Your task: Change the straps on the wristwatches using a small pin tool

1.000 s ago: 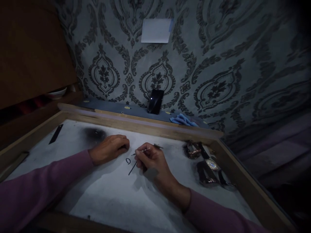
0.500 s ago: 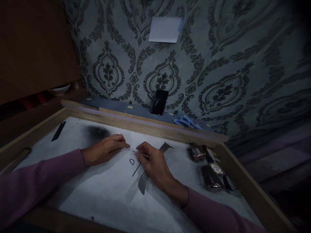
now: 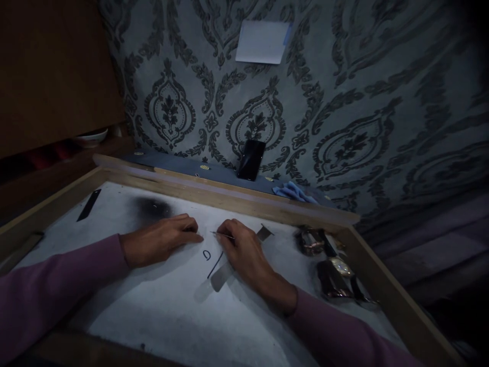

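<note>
Pinched between the thumb and finger of the right hand [image 3: 248, 253], a thin metal tool [image 3: 222, 235] sits just beyond the black loop [image 3: 206, 255], its long axis crosswise, tip toward the left hand [image 3: 162, 240], whose fingers are curled, on what I cannot tell. Around the loop spreads a white surface [image 3: 160, 306], widest on its near side; well beyond stand the wooden rim [image 3: 229, 195] and patterned wall [image 3: 171, 114], with watches [image 3: 341, 266] far right.

Loop [image 3: 209, 256] left of the strip [image 3: 215, 265] in the tray [image 3: 214, 193], watches [image 3: 339, 266] farther right (phone [image 3: 251, 160] behind the tray)
</note>
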The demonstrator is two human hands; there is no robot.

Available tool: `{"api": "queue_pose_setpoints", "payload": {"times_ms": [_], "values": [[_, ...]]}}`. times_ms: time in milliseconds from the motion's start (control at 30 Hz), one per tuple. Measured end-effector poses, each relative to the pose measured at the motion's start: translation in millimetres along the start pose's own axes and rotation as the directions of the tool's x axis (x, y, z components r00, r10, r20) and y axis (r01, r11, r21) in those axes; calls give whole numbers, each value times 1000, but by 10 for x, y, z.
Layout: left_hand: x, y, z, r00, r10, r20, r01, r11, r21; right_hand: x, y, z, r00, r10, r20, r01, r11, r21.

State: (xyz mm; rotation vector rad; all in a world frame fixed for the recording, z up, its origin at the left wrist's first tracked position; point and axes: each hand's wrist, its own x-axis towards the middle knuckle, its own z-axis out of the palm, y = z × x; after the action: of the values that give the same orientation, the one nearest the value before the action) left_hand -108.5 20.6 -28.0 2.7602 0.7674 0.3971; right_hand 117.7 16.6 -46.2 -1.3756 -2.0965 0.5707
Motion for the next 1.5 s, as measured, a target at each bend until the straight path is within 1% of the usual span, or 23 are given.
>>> {"api": "queue_pose_setpoints", "payload": {"times_ms": [167,400,533,700,867,1067,1233,1333,1500], "values": [[12,-4,-27,1000,-18,25,18,1000,20,19,-24,25,999,-5,45,7,999,-41],[11,21,0,1000,-7,-9,7,999,51,66,-62,22,996,-17,86,20,999,-34],[14,26,-10,999,-22,36,20,998,65,74,-46,37,994,-59,90,61,998,-25],[21,20,-68,997,-31,70,29,999,26,72,-34,42,993,-71,97,72,997,-7],[17,7,-90,998,-20,59,20,1000,-12,73,-28,37,990,-77,115,76,997,13],[15,4,-86,998,-67,18,68,996,-52,41,-40,42,985,-101,142,103,995,-4],[17,-3,-81,996,-78,44,79,996,-29,10,-95,41,982,-61,179,63,998,-4],[13,-15,-72,995,-77,56,77,997,-9,5,-112,46,983,-36,180,39,999,-15],[7,-27,-55,996,-59,63,57,998,24,12,-127,56,985,-45,169,50,998,-27]]}}
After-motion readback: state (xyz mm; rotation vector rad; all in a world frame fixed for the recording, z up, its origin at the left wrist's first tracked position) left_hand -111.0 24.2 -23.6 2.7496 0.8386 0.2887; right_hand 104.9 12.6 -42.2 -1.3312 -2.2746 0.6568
